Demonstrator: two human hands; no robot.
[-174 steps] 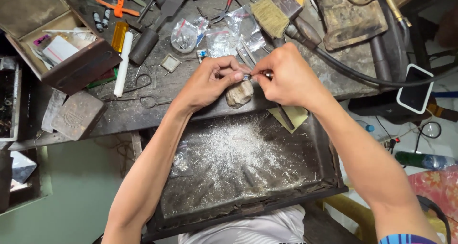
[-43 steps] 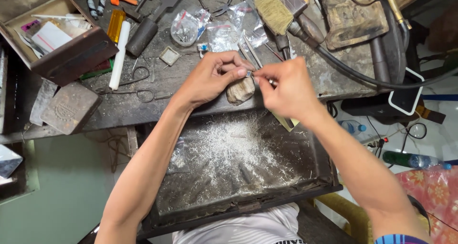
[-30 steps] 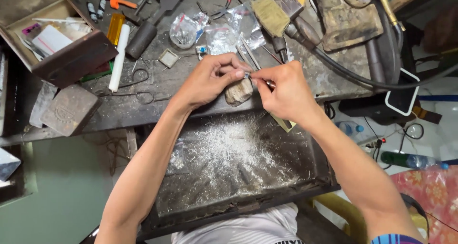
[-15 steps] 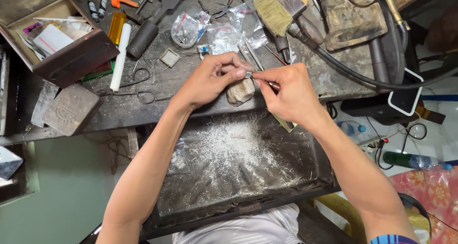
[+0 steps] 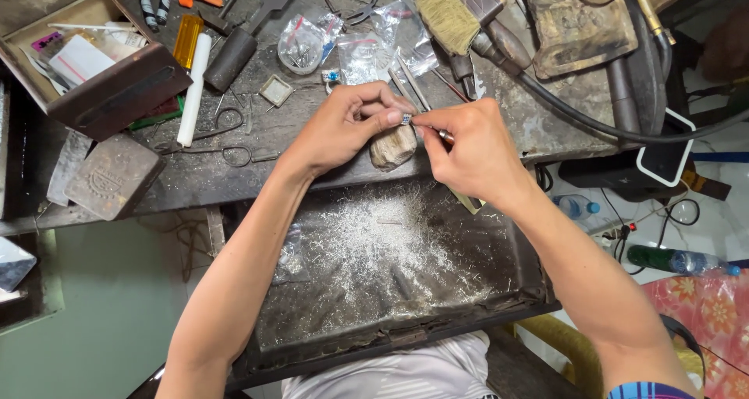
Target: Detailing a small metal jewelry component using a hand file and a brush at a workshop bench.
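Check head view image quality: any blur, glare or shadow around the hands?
Head view: sharp and evenly lit, soft shadows under both forearms. Left hand and right hand are in focus; the small metal piece is tiny. Mild glare on the plastic bags; edges slightly wide-angle bent.

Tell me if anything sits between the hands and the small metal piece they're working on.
Nothing visible does. The left hand pinches the small metal piece at its fingertips above the worn bench peg, and the right hand brings a thin tool right up to it.

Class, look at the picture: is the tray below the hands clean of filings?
No: the tray under the left hand and right hand is strewn with pale metal filings.
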